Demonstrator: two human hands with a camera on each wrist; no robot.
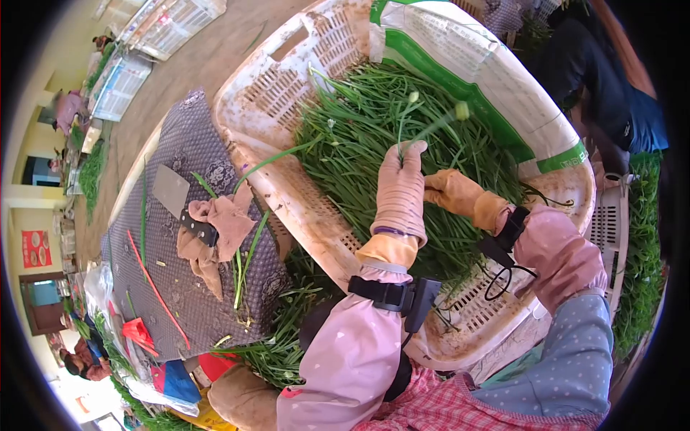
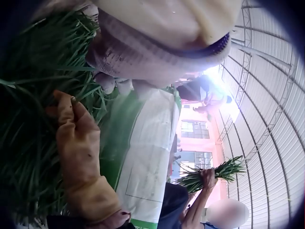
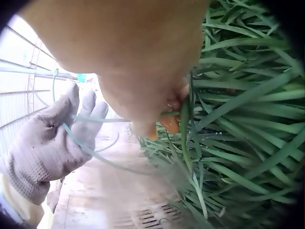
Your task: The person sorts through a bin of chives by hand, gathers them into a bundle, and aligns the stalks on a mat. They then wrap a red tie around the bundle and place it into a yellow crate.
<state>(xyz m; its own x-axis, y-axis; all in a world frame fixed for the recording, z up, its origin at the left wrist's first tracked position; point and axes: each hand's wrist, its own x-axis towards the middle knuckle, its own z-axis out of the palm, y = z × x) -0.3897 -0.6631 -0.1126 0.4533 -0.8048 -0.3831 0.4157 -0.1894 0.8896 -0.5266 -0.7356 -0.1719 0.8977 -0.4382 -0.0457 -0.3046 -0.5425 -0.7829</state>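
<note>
A dirty white plastic crate [image 1: 287,190] holds a heap of long, flat green leaves that look like garlic chives [image 1: 345,144]. Over the heap, my left hand [image 1: 399,194], in a ribbed knit glove, pinches a few thin stalks [image 1: 435,128] under its thumb, pale buds at their tips. My right hand [image 1: 463,195], in a yellowish rubber glove, is just beside it, low over the leaves. Seen from the right wrist, its orange-tipped fingers [image 3: 169,125] pinch a green stalk [image 3: 107,119] that runs across to the left hand [image 3: 52,138].
Left of the crate, a cleaver [image 1: 171,190] and a crumpled brown cloth [image 1: 226,219] lie on a purplish quilted sheet [image 1: 251,287] with loose leaves. A green-and-white sack [image 1: 474,65] lines the crate's far side. Another person's hand [image 2: 208,177] holds a bunch of greens [image 2: 190,181].
</note>
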